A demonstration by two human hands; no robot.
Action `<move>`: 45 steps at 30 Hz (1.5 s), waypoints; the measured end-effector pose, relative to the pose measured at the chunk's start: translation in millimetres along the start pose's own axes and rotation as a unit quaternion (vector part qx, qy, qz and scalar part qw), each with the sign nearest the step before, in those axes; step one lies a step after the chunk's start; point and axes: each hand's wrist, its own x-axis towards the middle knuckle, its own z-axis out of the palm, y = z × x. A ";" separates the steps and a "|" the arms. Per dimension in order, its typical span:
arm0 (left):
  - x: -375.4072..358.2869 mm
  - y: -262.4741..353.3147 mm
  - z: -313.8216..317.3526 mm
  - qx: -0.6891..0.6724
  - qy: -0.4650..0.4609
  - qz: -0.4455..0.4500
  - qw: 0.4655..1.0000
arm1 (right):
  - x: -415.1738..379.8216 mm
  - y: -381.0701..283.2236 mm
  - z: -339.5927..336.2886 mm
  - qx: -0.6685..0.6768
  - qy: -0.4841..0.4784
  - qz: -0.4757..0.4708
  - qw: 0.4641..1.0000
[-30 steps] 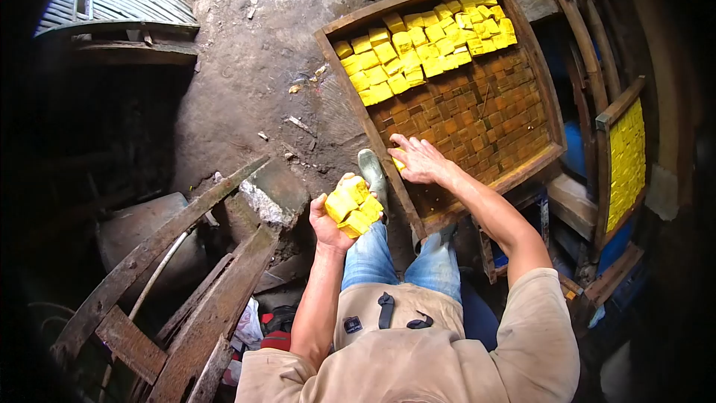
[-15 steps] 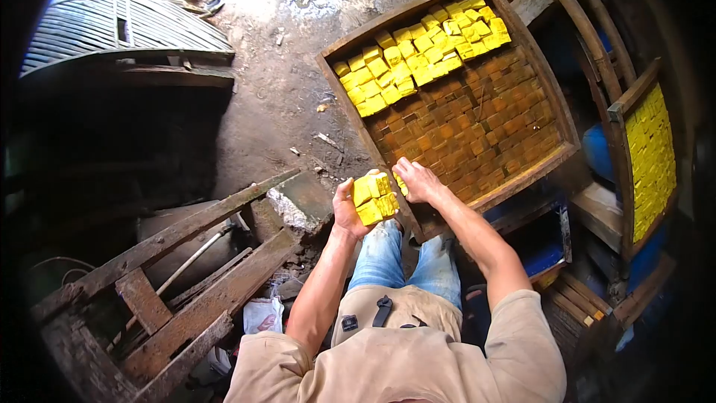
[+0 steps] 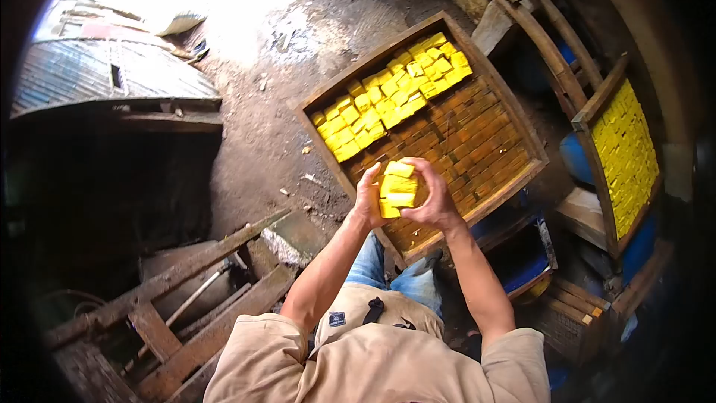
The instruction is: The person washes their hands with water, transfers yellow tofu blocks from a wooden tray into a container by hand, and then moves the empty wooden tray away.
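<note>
A stack of yellow blocks [image 3: 397,188] is held between both my hands over the near edge of a big wooden tray [image 3: 514,116]. My left hand [image 3: 368,198] grips the stack's left side. My right hand [image 3: 434,198] presses on its right side. The tray's far end holds rows of yellow blocks [image 3: 388,97]. The rest of its floor is a brown lattice with nothing on it.
A second tray full of yellow blocks [image 3: 625,157] leans upright at the right, behind bent wooden poles [image 3: 544,37]. Broken wooden planks [image 3: 194,291] lie at lower left. A corrugated sheet [image 3: 104,78] lies at upper left. Dirt floor [image 3: 261,127] stretches between them.
My right hand left the tray's near edge and came onto the stack in my left hand. Both hands rose over the tray. The view tilted forward.
</note>
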 end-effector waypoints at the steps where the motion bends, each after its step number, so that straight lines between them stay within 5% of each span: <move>1: 10.2 4.3 4.8 -0.006 -0.004 0.011 1.000 | 13.0 0.2 3.6 -0.070 0.016 -0.032 0.997; 4: 46.0 32.3 4.1 -0.050 -0.073 -0.076 0.993 | 37.8 19.4 16.6 -0.260 -0.031 -0.070 0.963; 9: 85.1 77.3 -10.2 -0.023 -0.051 -0.145 0.988 | 85.2 34.1 -6.6 -0.226 -0.084 0.010 0.970; 10: 85.7 88.8 0.0 0.031 -0.048 -0.067 0.996 | 98.7 47.3 -21.2 -0.108 -0.047 0.060 0.991; 11: 87.1 99.8 10.8 0.005 -0.116 -0.135 0.984 | 111.7 68.3 -39.2 0.013 -0.008 0.103 0.995; 12: 94.5 108.5 12.2 0.001 -0.141 -0.125 0.982 | 122.5 109.4 -56.7 -0.038 0.114 0.098 0.988; 13: 98.8 114.4 8.5 -0.005 -0.165 -0.114 0.980 | 142.2 129.5 -75.5 0.016 0.213 0.204 0.956; 15: 101.1 128.9 15.2 -0.007 -0.157 -0.116 0.981 | 171.7 223.4 -113.4 -0.125 0.406 0.188 0.885; 17: 103.8 136.5 9.6 -0.071 -0.141 -0.133 0.979 | 197.4 278.1 -144.5 -0.304 0.461 0.200 0.809; 20: 103.8 148.5 11.0 -0.036 -0.161 -0.153 0.974 | 217.4 300.7 -157.1 -0.416 0.402 0.250 0.776; 21: 102.7 151.1 10.7 -0.007 -0.141 -0.151 0.978 | 218.2 309.2 -157.3 -0.440 0.421 0.152 0.778; 25: 104.3 154.7 3.6 0.005 -0.085 -0.152 0.985 | 212.0 301.9 -157.9 -0.168 0.479 0.138 0.851; 29: 107.8 154.1 -3.3 -0.009 -0.071 -0.160 0.985 | 237.9 290.1 -173.2 -0.149 0.461 0.099 0.869; 33: 111.2 154.8 -1.1 -0.002 -0.080 -0.150 0.985 | 264.4 297.7 -162.5 -0.373 0.388 0.258 0.802; 37: 108.8 157.8 0.6 -0.027 -0.080 -0.151 0.985 | 253.2 284.5 -151.1 -0.321 0.369 0.069 0.869; 38: 108.4 158.1 1.8 -0.028 -0.078 -0.148 0.985 | 249.4 280.4 -150.9 -0.205 0.368 0.147 0.895; 42: 109.8 163.9 -6.7 -0.026 -0.082 -0.149 0.985 | 269.6 273.2 -167.1 -0.105 0.418 0.176 0.885; 45: 109.0 165.0 -7.8 -0.029 -0.074 -0.147 0.986 | 294.6 295.0 -168.6 -0.241 0.339 0.239 0.877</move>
